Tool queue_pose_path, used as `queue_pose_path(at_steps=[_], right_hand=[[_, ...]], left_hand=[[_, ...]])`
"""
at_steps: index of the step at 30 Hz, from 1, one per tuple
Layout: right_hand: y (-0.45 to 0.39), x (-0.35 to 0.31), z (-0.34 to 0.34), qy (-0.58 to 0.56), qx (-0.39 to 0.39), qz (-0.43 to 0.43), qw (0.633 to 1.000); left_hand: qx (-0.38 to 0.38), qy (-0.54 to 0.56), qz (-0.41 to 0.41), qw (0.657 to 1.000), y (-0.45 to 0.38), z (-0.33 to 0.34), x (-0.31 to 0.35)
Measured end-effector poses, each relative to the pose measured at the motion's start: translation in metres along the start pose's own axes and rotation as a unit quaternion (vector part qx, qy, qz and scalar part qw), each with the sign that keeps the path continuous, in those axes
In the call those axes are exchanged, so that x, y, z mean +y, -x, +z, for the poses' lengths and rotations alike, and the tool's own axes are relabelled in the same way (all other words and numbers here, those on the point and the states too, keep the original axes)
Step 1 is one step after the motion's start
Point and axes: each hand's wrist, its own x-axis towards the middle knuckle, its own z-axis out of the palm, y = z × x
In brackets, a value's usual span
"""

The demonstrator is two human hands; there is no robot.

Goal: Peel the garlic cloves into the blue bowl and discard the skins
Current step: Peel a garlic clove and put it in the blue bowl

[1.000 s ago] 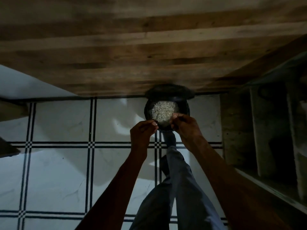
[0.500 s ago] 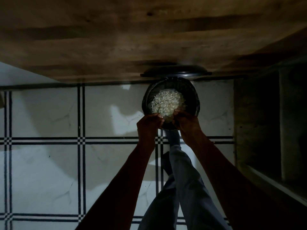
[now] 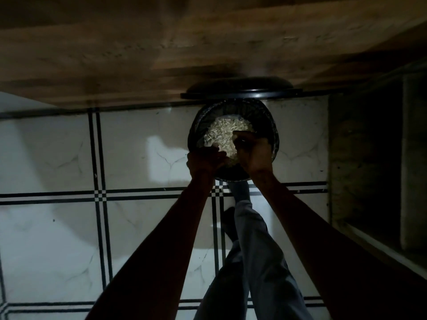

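A round black bin lined with a dark plastic bag (image 3: 233, 139) stands on the floor in the upper middle of the frame, its round black lid (image 3: 240, 90) raised behind it and showing edge-on. Inside lies a pale heap of dry garlic skins (image 3: 225, 135) — thin, straw-coloured slivers that fill most of the opening.

Both arms reach up from the bottom of the frame and meet over the near rim of the bin. The left hand (image 3: 204, 160) sits at the lower left of the opening, fingers bunched together and curled inward; something pale shows at its fingertips, but the light is too dim to tell whether it pinches a skin. The right hand (image 3: 253, 151) is just beside it, further over the heap, knuckles up and fingers bent down toward the skins; whether it holds anything cannot be told either. The two hands are close, almost touching.

Below them a leg in grey-blue trousers (image 3: 256, 262) runs from the bottom centre up to the bin, with a dark-socked foot (image 3: 230, 225) at its left.

The floor is white marbled tile with black double grid lines (image 3: 69, 172). A brown wooden panel (image 3: 161, 47) spans the top of the frame, blurred, and a dark wooden shelf unit (image 3: 374, 158) fills the right side.
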Motion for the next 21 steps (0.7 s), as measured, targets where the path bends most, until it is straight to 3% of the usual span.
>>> queue_pose_path(at_steps=[2, 4, 6, 8, 12, 15, 21], right_hand=[[0.005, -0.005, 0.002, 0.045, -0.105, -0.023, 0.993], [0.002, 0.002, 0.002, 0.105, -0.175, 0.023, 0.979], [-0.004, 0.005, -0.009, 0.121, -0.134, 0.069, 0.981], [0.002, -0.004, -0.024, 0.086, -0.083, 0.085, 0.989], [0.042, -0.031, -0.056, -0.119, -0.025, 0.093, 0.988], [0.088, -0.055, -0.093, -0.289, 0.026, 0.107, 0.951], [0.212, -0.092, -0.211, -0.319, 0.148, 0.032, 0.936]], left_hand=[[-0.049, 0.036, -0.031, 0.998, 0.007, 0.008, 0.008], [-0.091, 0.04, -0.014, 0.995, 0.013, 0.014, 0.018], [-0.151, 0.075, -0.004, 0.986, 0.015, 0.012, 0.024], [-0.163, 0.118, -0.017, 0.979, 0.025, 0.003, 0.028], [-0.142, 0.082, 0.021, 0.986, 0.076, -0.011, 0.036], [-0.161, -0.019, 0.053, 0.985, 0.131, -0.007, 0.054], [-0.215, -0.093, 0.128, 0.964, 0.272, 0.025, 0.09]])
